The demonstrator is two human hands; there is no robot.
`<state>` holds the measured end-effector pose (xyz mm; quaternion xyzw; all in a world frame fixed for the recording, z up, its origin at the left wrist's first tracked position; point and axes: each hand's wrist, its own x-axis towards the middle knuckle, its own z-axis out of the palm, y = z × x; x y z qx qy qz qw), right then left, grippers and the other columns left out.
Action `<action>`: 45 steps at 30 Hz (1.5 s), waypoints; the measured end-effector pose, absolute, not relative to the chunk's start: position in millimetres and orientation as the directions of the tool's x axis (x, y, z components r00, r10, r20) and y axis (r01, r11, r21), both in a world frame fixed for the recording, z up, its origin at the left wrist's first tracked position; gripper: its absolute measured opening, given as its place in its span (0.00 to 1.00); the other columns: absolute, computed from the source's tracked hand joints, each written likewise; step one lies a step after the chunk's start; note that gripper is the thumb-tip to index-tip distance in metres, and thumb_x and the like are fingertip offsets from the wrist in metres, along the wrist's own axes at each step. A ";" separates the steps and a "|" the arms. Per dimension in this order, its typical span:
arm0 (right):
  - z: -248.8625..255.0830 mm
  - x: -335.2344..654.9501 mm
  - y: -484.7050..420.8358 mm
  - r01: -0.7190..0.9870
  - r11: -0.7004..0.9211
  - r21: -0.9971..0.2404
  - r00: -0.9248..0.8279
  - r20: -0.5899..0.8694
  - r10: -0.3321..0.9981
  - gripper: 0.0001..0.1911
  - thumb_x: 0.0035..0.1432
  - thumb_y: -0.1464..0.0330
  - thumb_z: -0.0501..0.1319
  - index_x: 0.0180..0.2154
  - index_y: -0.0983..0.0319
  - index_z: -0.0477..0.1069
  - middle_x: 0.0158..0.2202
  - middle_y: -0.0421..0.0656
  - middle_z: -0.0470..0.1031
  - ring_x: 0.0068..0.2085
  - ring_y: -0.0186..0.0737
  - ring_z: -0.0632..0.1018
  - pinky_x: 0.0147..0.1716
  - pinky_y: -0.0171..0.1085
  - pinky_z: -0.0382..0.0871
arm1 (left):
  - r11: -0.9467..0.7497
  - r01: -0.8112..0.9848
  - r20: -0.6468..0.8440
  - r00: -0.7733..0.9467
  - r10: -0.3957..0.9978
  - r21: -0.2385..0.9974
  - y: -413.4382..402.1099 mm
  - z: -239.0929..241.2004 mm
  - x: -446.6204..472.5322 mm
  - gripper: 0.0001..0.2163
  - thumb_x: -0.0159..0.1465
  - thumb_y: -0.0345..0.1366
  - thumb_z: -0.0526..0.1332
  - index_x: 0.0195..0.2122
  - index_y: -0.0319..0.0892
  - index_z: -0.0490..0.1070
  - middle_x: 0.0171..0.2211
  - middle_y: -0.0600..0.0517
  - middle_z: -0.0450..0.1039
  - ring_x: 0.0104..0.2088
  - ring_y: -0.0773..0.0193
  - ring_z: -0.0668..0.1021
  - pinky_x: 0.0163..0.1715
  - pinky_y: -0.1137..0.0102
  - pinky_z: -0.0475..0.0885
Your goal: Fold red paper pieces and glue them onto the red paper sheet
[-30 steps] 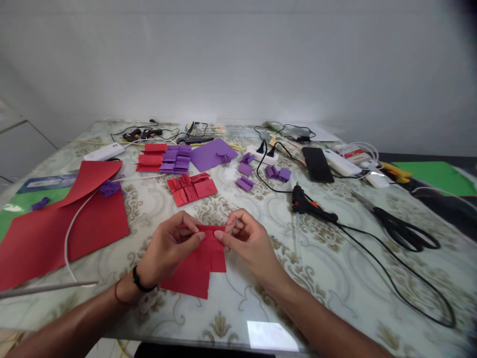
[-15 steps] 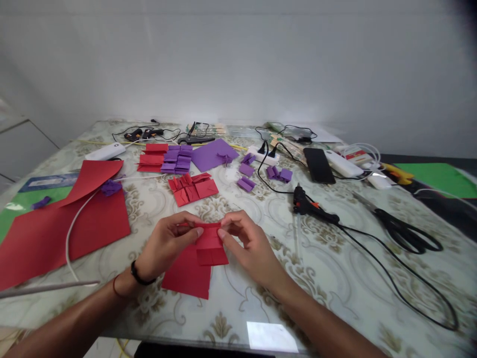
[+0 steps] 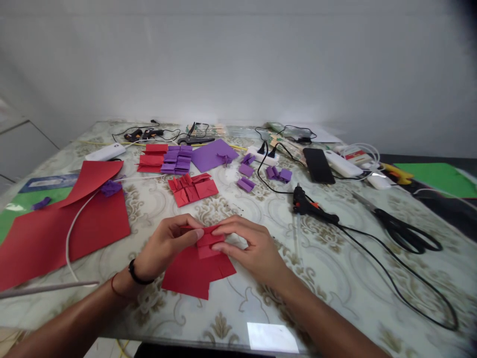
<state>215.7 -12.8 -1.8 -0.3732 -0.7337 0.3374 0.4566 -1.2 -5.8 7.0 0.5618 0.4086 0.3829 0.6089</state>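
Observation:
A small red paper piece (image 3: 205, 239) with cut strips is held just above the patterned table (image 3: 335, 258), over other red paper squares (image 3: 194, 276) lying flat. My left hand (image 3: 164, 248) pinches its left edge between thumb and fingertips; a dark band circles that wrist. My right hand (image 3: 248, 246) grips the right side, fingers pressed on a folded flap. Both hands are closed on the same piece, near the table's front edge.
A large red sheet (image 3: 55, 226) and white cable lie at left. Folded red pieces (image 3: 192, 188) and purple pieces (image 3: 177, 159) sit behind. A black glue gun (image 3: 311, 208) with a long cord and black scissors (image 3: 406, 231) lie right. A phone (image 3: 317, 164) and power strip are farther back.
My right hand has lowered and flattened over the red piece, pressing a flap down. The piece sits lower and more folded. My left hand stays pinched at its left edge.

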 end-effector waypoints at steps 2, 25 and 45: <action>-1.8 216.4 -12.8 0.237 0.509 -0.828 -0.323 0.426 0.845 0.06 0.58 0.66 0.72 0.39 0.55 0.81 0.39 0.43 0.82 0.38 0.42 0.82 0.40 0.40 0.77 | 0.084 -0.020 -0.071 0.351 0.934 0.996 -6.3 6.2 -0.1 0.06 0.65 0.36 0.67 0.36 0.39 0.76 0.29 0.52 0.77 0.29 0.68 0.76 0.30 0.75 0.70; 2.4 211.2 -15.0 0.228 0.303 -0.925 -0.219 0.255 0.942 0.08 0.63 0.66 0.65 0.32 0.59 0.79 0.31 0.42 0.81 0.32 0.39 0.79 0.32 0.36 0.70 | -0.328 0.296 0.234 0.312 0.921 0.897 -15.3 10.9 1.7 0.07 0.67 0.36 0.66 0.32 0.41 0.79 0.35 0.49 0.84 0.34 0.62 0.84 0.34 0.72 0.76; -2.3 208.7 -16.2 0.118 0.211 -0.970 -0.209 0.184 0.960 0.06 0.60 0.66 0.68 0.31 0.60 0.76 0.34 0.43 0.81 0.35 0.40 0.79 0.37 0.37 0.73 | -0.284 0.209 0.223 0.273 0.936 0.936 -14.4 7.3 0.5 0.08 0.65 0.33 0.67 0.28 0.41 0.76 0.37 0.50 0.83 0.37 0.63 0.83 0.36 0.74 0.77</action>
